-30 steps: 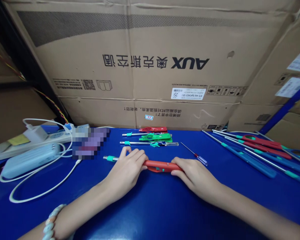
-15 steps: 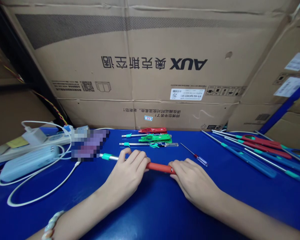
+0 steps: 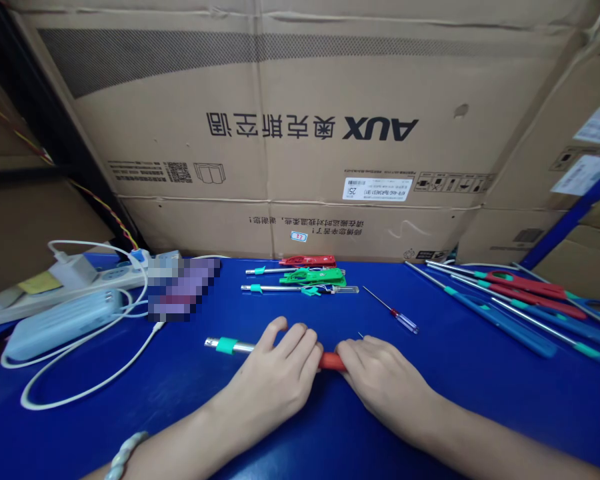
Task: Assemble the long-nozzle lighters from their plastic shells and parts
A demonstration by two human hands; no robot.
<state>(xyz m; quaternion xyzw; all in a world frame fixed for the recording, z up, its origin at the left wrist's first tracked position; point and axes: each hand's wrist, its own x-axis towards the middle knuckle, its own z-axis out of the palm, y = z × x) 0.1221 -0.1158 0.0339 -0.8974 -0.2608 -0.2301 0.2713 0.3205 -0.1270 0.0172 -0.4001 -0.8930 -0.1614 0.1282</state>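
In the lower centre of the frame I find the left hand (image 3: 280, 367) and the right hand (image 3: 387, 387) both closed on a red-orange handle (image 3: 331, 361); the fingers hide most of it, leaving a short stretch between them. A metal tube (image 3: 243, 347) with a green tape band (image 3: 225, 345) projects beyond the left hand. Above, at mid-frame, I note a green handle piece (image 3: 316, 276) and a red handle piece (image 3: 307, 261), well apart from the grip. A screwdriver (image 3: 405, 321) lies near the right hand, to its upper right. At far right I record blue-handled rods (image 3: 505, 325), partly overlapping. At left, a white cable (image 3: 159, 326) loops around a light-blue power bank (image 3: 63, 327) beside a power strip (image 3: 111, 272). An AUX carton (image 3: 305, 80), print inverted, blocks the rear.
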